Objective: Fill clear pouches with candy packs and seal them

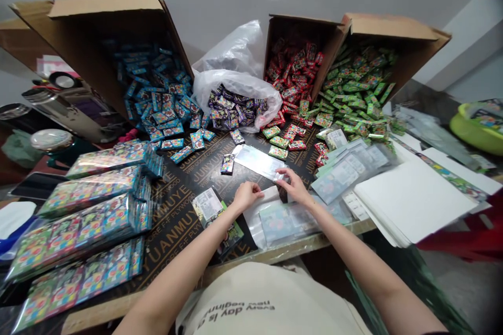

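Note:
My left hand is closed, its fingertips pinched at the upper left edge of a clear plastic bag near the table's front edge. My right hand has its thumb and fingers closed at the right end of a shiny clear plastic sleeve. Whether that sleeve has anything in it, I cannot tell. A small dark packet lies just left of the sleeve, and another purple packet is behind it. Beside my left forearm rests a printed card pack, partly covered by the arm.
Tipped cardboard boxes spill blue packets, red packets and green packets. Between them, a plastic bag holds purple packets. Stacked wrapped packs line the left. White sheets and filmy printed sleeves lie right.

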Motion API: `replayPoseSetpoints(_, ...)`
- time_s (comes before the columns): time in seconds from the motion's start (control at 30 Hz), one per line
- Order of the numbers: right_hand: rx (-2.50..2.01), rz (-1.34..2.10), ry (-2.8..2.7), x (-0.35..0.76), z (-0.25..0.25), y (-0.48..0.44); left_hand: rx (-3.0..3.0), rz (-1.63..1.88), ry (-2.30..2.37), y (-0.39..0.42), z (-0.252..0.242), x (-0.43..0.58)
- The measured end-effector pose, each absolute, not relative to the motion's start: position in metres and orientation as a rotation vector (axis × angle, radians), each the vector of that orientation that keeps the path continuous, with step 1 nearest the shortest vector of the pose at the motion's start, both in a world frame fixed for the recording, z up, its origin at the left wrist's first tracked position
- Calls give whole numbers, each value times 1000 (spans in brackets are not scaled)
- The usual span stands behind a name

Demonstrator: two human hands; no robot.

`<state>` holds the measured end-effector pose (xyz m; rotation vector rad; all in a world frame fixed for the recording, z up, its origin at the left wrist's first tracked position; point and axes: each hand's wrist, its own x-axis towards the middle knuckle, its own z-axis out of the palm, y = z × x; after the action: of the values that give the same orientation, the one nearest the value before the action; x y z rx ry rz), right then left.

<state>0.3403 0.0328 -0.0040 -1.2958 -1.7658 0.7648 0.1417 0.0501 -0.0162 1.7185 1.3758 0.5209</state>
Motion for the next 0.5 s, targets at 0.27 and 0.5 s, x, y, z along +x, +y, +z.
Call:
replayPoseSetpoints(0.27, -1225, 558, -2105, 341, -17, 36, 1824, 405, 1358, 52, -11, 154)
replayPoseSetpoints(0.5, -1226, 333, -1952, 340, -17, 20, 1839, 407, 1469, 46, -7, 164)
